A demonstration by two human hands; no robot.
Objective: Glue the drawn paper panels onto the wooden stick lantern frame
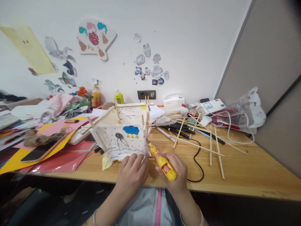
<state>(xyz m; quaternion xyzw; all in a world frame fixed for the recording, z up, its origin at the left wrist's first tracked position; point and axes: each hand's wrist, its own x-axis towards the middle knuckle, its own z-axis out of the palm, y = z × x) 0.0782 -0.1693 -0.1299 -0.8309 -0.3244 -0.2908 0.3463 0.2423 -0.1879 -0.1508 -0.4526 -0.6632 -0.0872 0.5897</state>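
Upright at the table's front edge stands a box-like frame of wooden sticks with white sheets on its sides. Its near sheet bears a drawn blue cloud, yellow stars, a dark-headed figure and wavy blue lines. My left hand grips the bottom edge of this sheet near its right corner, fingers curled over it. A yellow patterned hot glue gun is in my right hand, its nozzle pointing up-left at the frame's right near corner post. Whether the nozzle touches the stick, I cannot tell.
Loose wooden sticks and black markers lie to the right, by a black cord. Coloured paper, a phone and twine crowd the left. Bottles, a power strip and a plastic bag are behind.
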